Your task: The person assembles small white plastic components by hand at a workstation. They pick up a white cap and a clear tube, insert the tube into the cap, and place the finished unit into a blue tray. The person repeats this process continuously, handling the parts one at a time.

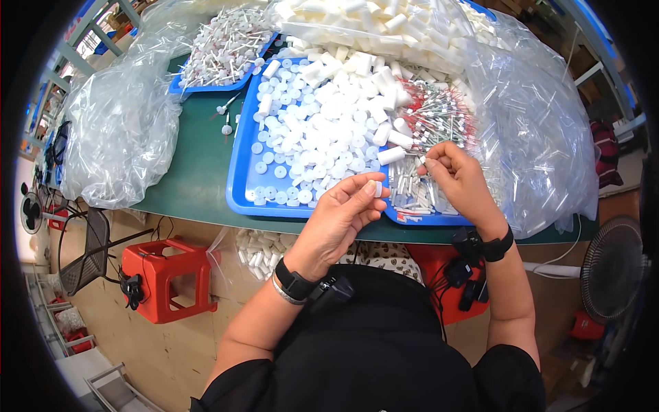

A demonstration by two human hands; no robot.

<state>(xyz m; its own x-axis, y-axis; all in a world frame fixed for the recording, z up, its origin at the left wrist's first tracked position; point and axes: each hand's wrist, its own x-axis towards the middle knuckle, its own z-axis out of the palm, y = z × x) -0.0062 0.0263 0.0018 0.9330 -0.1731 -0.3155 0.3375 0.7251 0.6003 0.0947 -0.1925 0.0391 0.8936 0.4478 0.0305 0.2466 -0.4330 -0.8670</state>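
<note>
White plastic is the material of the small cap (378, 189), which I grasp between the thumb and fingers of my left hand (345, 206), near the centre of the frame. Many similar round caps (302, 147) lie in a blue tray (237, 192) just left of and above this hand. My right hand (454, 177), right of centre, has thumb and forefinger brought close together; a tiny white piece shows at their tips, but I cannot tell if they grip it. Beyond it lie thin parts with red wires (443, 113), and white tubes (392, 156) are between the two hands. A clear plastic bag (542, 130) occupies the upper right, and a red stool (161, 275) stands at lower left.
</note>
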